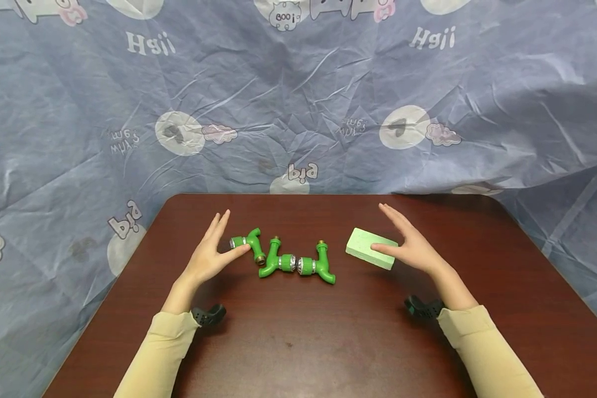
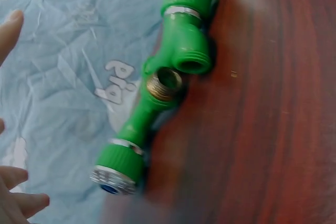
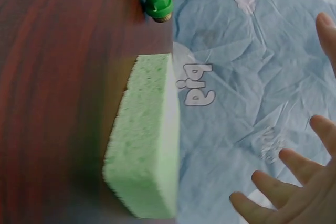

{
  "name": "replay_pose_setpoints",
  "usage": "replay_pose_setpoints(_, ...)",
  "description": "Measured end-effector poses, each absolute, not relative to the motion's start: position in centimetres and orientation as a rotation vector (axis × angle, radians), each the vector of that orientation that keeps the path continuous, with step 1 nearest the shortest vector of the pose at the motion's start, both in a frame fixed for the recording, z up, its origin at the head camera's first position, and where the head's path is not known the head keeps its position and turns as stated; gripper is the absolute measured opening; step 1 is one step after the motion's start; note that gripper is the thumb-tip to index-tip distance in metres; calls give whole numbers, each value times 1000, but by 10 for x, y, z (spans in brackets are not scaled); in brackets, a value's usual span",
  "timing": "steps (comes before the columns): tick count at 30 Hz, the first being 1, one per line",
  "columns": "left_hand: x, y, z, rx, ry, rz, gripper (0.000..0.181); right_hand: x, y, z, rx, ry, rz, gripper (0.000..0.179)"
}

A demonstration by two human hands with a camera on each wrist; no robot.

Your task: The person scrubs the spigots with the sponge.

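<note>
Three green plastic taps with silver-rimmed knobs lie on the table: a left tap (image 1: 254, 241), a middle tap (image 1: 273, 260) and a right tap (image 1: 321, 265). The knobs of the middle and right taps face each other closely. My left hand (image 1: 210, 258) is held beside the left tap, fingers spread, nothing in its grasp. On the right lies a pale green sponge block (image 1: 365, 246). My right hand (image 1: 412, 246) is by its right end, thumb in front of it in the head view, fingers extended. The right wrist view shows the sponge (image 3: 139, 135) apart from the fingers.
The dark red-brown wooden table (image 1: 288, 342) has a far edge just behind the taps and sponge. A wrinkled grey-blue printed cloth (image 1: 288, 99) hangs beyond it. Dark straps, a left band (image 1: 209, 315) and a right band (image 1: 423, 308), sit at my wrists.
</note>
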State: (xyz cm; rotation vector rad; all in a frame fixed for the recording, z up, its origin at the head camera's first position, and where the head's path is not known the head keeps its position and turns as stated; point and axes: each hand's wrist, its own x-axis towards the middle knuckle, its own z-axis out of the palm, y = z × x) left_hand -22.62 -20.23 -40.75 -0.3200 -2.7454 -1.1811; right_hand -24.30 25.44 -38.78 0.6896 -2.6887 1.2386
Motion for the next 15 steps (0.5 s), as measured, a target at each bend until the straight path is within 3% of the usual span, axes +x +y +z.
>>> replay_pose_setpoints(7,-234,-205,-430,-230,-2585,-1412,94,-235,256,-394,613,-2546,1537,87)
replay_pose_setpoints(15,-240,-208,-452,-115,-2456,-1685,96,-249,275,-434,553,-2521,1611,87)
